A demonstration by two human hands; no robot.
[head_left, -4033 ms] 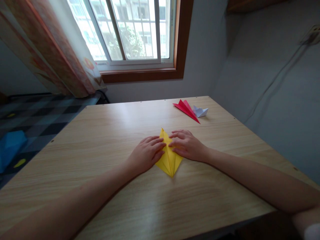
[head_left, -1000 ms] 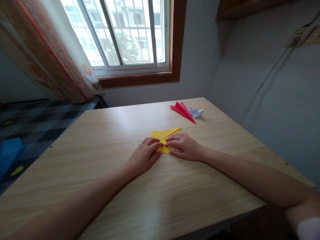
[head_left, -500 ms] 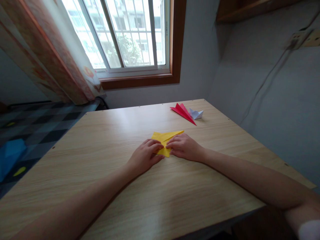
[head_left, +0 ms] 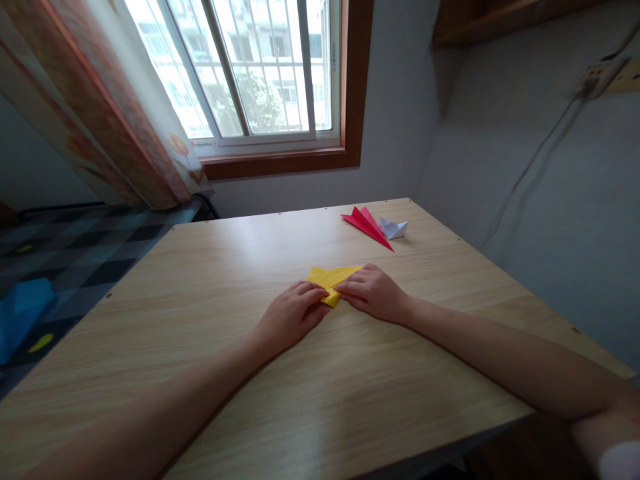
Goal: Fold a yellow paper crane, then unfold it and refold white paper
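A folded sheet of yellow paper [head_left: 327, 275] lies on the wooden table [head_left: 240, 267] in front of me. My left hand [head_left: 295, 310] grips its near left edge, thumb below and fingers on top. From the right, my right hand [head_left: 373, 293] pinches the same paper, its fingertips close to those of the left. The near edge of the paper is bent up between the two hands. Parts of the paper under the fingers are hidden.
A red paper plane [head_left: 369, 227] rests toward the far right of the table, touching or close beside a white paper boat [head_left: 394, 229]. On the checked cloth [head_left: 125, 233] at left sits a blue folded paper [head_left: 25, 313]. A wall stands along the right side.
The near corner of the yellow paper, flat before, is now bent upward and away from me. Both hands have stayed in nearly the same place, their fingers shifting slightly on the paper.
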